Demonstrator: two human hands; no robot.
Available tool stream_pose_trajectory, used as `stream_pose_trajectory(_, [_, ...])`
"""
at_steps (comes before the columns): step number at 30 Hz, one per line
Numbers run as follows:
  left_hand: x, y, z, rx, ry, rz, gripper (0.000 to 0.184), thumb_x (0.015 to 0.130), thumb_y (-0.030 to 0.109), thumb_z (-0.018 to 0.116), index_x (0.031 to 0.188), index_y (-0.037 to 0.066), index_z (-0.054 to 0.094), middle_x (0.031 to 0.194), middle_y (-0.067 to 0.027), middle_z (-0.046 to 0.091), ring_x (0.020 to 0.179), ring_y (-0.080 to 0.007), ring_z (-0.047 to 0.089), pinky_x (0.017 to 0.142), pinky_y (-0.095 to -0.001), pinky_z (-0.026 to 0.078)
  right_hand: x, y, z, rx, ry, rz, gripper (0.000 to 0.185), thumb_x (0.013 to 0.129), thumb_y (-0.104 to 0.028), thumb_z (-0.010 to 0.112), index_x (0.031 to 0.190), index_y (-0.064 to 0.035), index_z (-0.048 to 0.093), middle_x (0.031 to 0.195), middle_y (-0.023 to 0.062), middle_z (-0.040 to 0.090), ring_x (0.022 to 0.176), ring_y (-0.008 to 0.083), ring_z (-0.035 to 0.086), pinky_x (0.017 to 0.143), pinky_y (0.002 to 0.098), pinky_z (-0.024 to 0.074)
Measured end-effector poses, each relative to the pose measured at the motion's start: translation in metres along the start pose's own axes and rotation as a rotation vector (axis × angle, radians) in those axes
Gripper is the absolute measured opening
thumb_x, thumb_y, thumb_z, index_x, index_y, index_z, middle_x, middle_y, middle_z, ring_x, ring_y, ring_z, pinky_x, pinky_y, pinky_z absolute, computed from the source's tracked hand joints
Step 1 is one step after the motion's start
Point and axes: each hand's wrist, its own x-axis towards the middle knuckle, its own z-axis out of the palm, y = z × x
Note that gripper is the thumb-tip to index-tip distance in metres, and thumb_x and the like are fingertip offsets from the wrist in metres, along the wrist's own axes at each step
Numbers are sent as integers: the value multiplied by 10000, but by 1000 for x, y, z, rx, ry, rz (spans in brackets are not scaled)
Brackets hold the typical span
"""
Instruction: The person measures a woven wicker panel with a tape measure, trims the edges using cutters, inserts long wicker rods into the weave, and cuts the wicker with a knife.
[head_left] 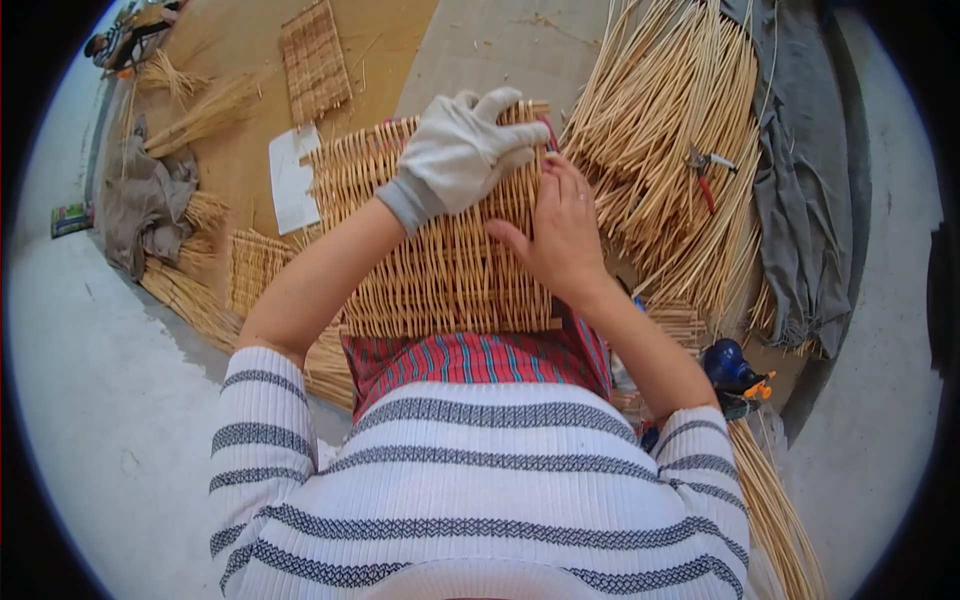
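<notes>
A woven wicker panel (430,285) lies across my lap on red striped cloth (440,357). My left hand (465,150), in a pale work glove with a grey cuff, is bent over the panel's far right corner and grips it. My bare right hand (565,235) holds the panel's right edge, its thumb on the weave and its fingers along the side. The fingertips of both hands come close together at the corner. A small dark piece shows there, too hidden to name.
Loose willow rods (670,130) are heaped at the right, with red-handled pruning shears (708,175) on them. Grey cloth (800,200) borders the heap. Another woven panel (315,62), a white paper sheet (292,180) and a blue bottle (728,365) lie around. A person (125,40) is far left.
</notes>
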Motion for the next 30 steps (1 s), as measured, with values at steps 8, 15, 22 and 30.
stream_pose_trajectory(8, [-1,-32,-5,-69,20,-27,377,1008,395,564,1331,240,681,1370,-170,616,1246,-371,591,1044,-447,486,21,28,-26,582,-110,83,703,934,-467,712,1350,77,551,1262,217,647,1231,353,603,1087,445,441])
stream_pose_trajectory(15, [-31,-8,-10,26,247,93,370,965,441,630,1298,289,688,1446,-54,600,1396,-291,489,1238,-570,236,-86,151,20,450,-44,497,414,987,-317,660,1315,-64,651,1161,180,729,1038,337,709,904,410,545])
stream_pose_trajectory(22, [-32,20,-6,-9,18,378,487,817,468,733,1285,335,708,1338,25,675,1411,-300,484,1263,-581,162,-234,173,150,296,-661,734,356,924,-354,661,1145,-90,749,1097,206,734,1037,380,703,902,477,546])
stream_pose_trajectory(30, [-26,22,-6,10,-16,347,323,822,433,718,1127,338,768,1123,62,710,1351,-296,524,1273,-609,122,-191,192,131,142,-50,845,226,983,-193,570,1155,-91,674,1073,203,695,1013,410,658,844,509,529])
